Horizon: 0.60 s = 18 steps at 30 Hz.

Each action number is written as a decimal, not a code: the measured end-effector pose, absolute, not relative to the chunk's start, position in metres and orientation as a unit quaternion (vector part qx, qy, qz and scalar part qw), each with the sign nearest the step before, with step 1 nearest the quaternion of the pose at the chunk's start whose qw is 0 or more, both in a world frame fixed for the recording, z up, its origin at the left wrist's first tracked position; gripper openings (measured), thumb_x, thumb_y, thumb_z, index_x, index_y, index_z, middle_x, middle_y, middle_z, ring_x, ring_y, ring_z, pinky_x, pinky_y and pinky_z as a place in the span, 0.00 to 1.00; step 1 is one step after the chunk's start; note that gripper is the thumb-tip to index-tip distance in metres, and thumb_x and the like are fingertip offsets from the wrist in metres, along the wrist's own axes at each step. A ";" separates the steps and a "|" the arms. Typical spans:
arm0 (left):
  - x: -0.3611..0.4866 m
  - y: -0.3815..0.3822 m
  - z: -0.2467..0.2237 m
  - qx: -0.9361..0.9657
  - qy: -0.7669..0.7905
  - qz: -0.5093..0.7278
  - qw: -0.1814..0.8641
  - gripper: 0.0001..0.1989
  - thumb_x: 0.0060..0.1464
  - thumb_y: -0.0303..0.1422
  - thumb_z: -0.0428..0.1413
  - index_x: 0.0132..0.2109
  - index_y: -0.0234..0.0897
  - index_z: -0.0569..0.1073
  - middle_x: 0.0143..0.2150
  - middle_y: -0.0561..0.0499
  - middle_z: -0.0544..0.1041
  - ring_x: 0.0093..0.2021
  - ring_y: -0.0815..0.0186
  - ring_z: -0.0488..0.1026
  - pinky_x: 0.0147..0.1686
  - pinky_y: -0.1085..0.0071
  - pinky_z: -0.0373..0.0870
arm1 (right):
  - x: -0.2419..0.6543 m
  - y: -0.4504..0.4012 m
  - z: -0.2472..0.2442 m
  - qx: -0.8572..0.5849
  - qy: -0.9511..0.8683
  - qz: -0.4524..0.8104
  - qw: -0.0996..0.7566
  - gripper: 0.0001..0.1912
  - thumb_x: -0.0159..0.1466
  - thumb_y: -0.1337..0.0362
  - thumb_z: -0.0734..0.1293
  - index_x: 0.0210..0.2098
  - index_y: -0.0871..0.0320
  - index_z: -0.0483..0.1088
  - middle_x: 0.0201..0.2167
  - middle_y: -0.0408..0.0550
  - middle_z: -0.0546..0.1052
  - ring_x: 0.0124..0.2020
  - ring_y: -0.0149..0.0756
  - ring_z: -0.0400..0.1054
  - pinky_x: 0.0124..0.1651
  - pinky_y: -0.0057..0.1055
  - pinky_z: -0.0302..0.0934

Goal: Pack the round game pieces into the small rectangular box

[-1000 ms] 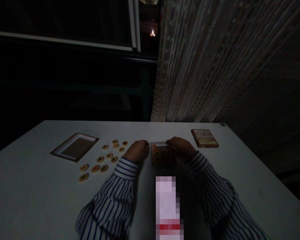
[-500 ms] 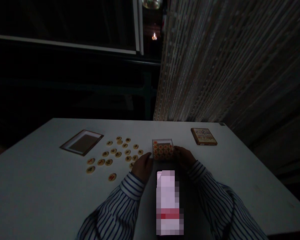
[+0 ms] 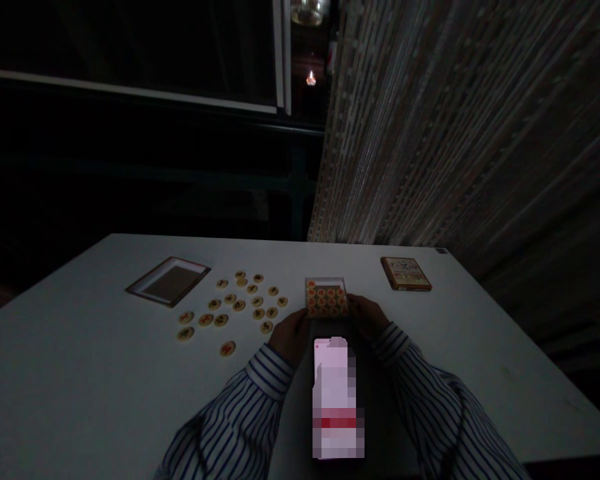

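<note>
A small box stands on the table in front of me, with several round Chinese chess pieces in rows inside, red characters up. One row at its far side is mostly bare, with a single piece at the left. My left hand grips the box's left side, fingers closed and partly hidden. On the opposite side, my right hand is closed at the right wall. Left of my left hand, loose Chinese chess pieces lie scattered, some marked red, others dark. Nearest to that hand is a dark-marked piece.
A lit phone lies between my forearms. Back left is a shallow rectangular tray or lid; back right, a printed flat box. The white table ends before a string curtain. The room is dim.
My left hand has shifted slightly right, uncovering more of the loose piece beside it. The view has moved a little. Both hands stay at the box.
</note>
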<state>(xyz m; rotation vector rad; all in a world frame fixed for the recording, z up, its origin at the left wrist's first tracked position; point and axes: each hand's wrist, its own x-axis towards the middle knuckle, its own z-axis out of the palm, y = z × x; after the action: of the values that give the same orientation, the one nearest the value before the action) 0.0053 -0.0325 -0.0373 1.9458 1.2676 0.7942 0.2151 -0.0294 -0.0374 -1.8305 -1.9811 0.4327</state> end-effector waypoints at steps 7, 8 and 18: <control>0.004 -0.035 -0.038 0.748 0.501 0.297 0.318 0.18 0.52 0.34 0.43 0.48 0.34 0.68 0.46 0.45 0.72 0.47 0.62 0.68 0.47 0.64 0.65 | 0.212 -0.032 -0.036 -0.659 -0.707 0.159 0.201 0.20 0.59 0.66 0.53 0.49 0.59 0.63 0.45 0.50 0.71 0.45 0.34 0.64 0.46 0.28 0.57; 0.004 -0.035 -0.039 0.750 0.501 0.295 0.317 0.18 0.52 0.34 0.43 0.48 0.34 0.68 0.46 0.45 0.72 0.47 0.62 0.68 0.47 0.64 0.65 | 0.212 -0.032 -0.036 -0.660 -0.707 0.156 0.201 0.20 0.59 0.66 0.52 0.48 0.59 0.64 0.44 0.50 0.71 0.45 0.34 0.65 0.46 0.28 0.57; -0.010 -0.044 -0.031 0.745 0.519 0.319 0.271 0.16 0.51 0.34 0.45 0.43 0.34 0.70 0.39 0.46 0.75 0.39 0.64 0.72 0.39 0.66 0.69 | 0.210 -0.036 -0.031 -0.673 -0.703 0.049 0.224 0.18 0.59 0.65 0.54 0.44 0.63 0.66 0.39 0.53 0.72 0.38 0.34 0.66 0.42 0.29 0.59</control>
<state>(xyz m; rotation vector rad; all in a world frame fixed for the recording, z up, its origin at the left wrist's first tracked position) -0.0098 -0.0437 -0.0312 2.0073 1.3995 0.8598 0.2100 -0.0360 -0.0305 -1.8582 -1.9403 0.1343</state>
